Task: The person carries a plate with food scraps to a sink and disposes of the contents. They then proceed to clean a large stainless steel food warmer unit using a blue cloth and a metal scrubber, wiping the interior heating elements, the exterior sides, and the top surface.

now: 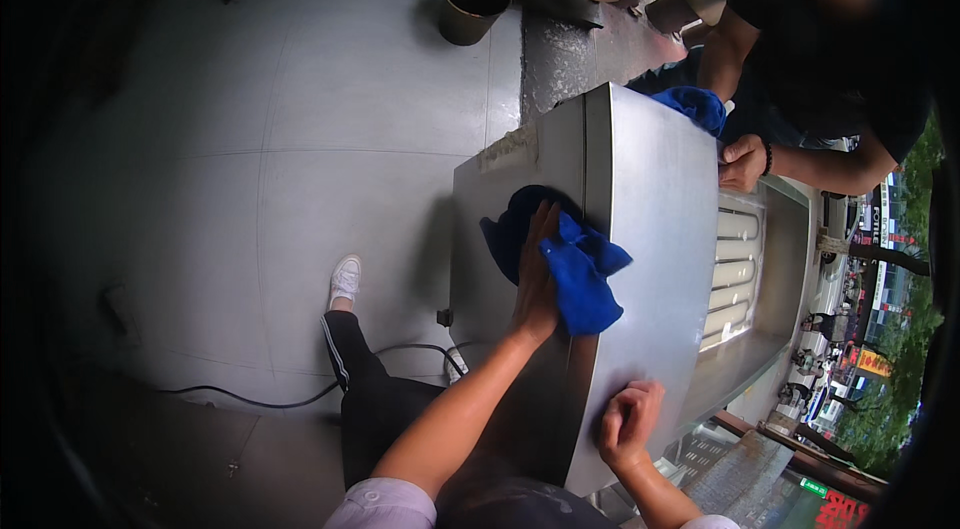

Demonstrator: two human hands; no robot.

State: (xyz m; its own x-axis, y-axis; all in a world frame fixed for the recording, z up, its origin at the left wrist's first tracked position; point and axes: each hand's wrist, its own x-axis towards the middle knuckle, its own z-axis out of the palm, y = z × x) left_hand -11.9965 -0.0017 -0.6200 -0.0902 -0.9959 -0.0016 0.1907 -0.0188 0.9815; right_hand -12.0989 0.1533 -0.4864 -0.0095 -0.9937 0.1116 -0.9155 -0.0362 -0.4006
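Note:
My left hand (536, 296) presses a blue cloth (589, 285) against the upright side panel of a stainless-steel cabinet (664, 244). Part of the cloth folds over the upper edge, and the fingers lie along it. On the smooth metal top, near the front edge, rests my right hand (634, 420), its fingers curled in and nothing visible in them. Beyond the flat top is a recessed bay with a serpentine metal tube (731, 266). A rough, worn patch (510, 146) marks the far corner of the side panel.
Across the cabinet, a co-worker's hand (742, 161) is at its edge beside another blue cloth (688, 107). A dark bucket (471, 19) stands on the grey tiled floor. A black cable (262, 403) runs along the floor by my legs. Street and trees show at the right.

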